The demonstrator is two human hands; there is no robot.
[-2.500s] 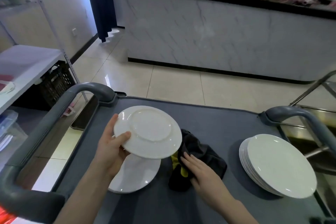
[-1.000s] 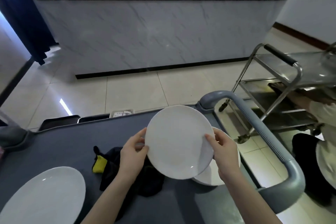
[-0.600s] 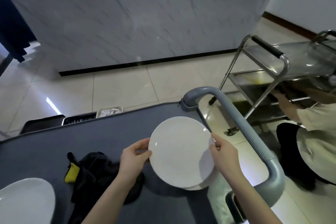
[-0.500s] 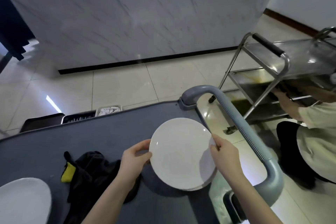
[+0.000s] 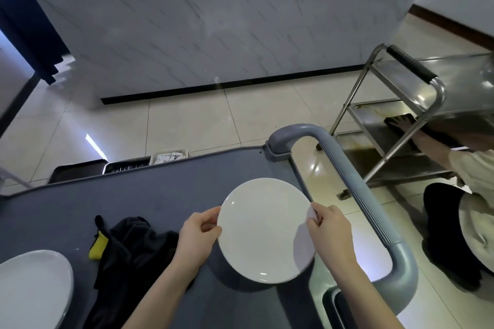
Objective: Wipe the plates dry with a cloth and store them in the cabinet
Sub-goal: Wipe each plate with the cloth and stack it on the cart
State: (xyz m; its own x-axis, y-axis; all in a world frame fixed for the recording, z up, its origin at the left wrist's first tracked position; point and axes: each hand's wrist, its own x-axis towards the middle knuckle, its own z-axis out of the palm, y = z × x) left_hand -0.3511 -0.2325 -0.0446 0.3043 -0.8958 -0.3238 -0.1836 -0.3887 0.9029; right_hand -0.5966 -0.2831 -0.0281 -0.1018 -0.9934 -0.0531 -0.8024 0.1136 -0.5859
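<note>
Starting with the white plate (image 5: 264, 230): where is it seen?

It is held face-up over the right end of the grey cart top (image 5: 160, 189), just beside the cart handle (image 5: 355, 189). A shadow is cast beneath it. Whether it is resting on anything underneath cannot be told.

How is it gripped?

Its left rim is pinched by the left hand (image 5: 197, 235), with the thumb laid on top and the fingers curled under. Its right rim is clasped by the right hand (image 5: 330, 230), with the fingers bent round the edge.

And the cloth?

A dark cloth (image 5: 133, 248) with a yellow patch is left crumpled on the cart top, just left of the left hand, and is held by neither hand.

Is more crockery shown?

A second plate (image 5: 34, 288), also white, is seen at the lower left of the cart top, partly cut off by the frame.

What is seen beyond the cart?

A steel trolley (image 5: 401, 115) is stood on the tiled floor to the right. Another person (image 5: 470, 168) is crouched beside it, one hand laid on a lower shelf. A marble-fronted counter (image 5: 213, 35) is seen across the floor.
</note>
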